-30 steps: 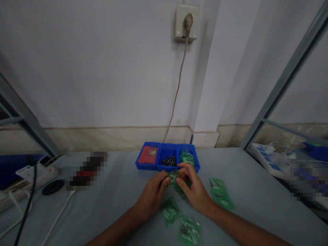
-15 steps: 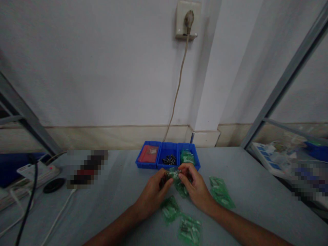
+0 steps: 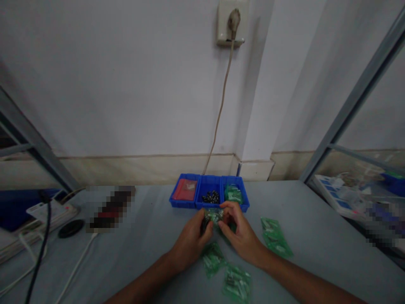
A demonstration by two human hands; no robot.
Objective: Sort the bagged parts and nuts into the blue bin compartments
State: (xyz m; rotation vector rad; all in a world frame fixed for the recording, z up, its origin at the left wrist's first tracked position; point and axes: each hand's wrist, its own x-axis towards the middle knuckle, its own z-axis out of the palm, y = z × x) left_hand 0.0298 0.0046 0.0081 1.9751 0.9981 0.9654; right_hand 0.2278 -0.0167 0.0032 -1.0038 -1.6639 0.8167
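Note:
My left hand (image 3: 190, 240) and my right hand (image 3: 242, 234) meet over the grey table, both pinching one small green plastic bag (image 3: 214, 216) between their fingertips. Right behind them stands a row of three blue bins: the left bin (image 3: 185, 196) holds a red packet, the middle bin (image 3: 210, 204) holds small dark parts, the right bin (image 3: 234, 193) holds green bags. More green bags lie on the table: one (image 3: 212, 258) below my hands, one (image 3: 237, 283) nearer me, and some (image 3: 274, 236) to the right.
A power strip (image 3: 47, 211) with cables and a black round disc (image 3: 71, 228) lie at the left. A cord (image 3: 221, 105) runs up the wall to a socket. Metal frame bars stand at both sides; cluttered items (image 3: 348, 194) sit at the right.
The hands have kept together on the green bag, shifting it slightly; the view has moved a little to the left and up.

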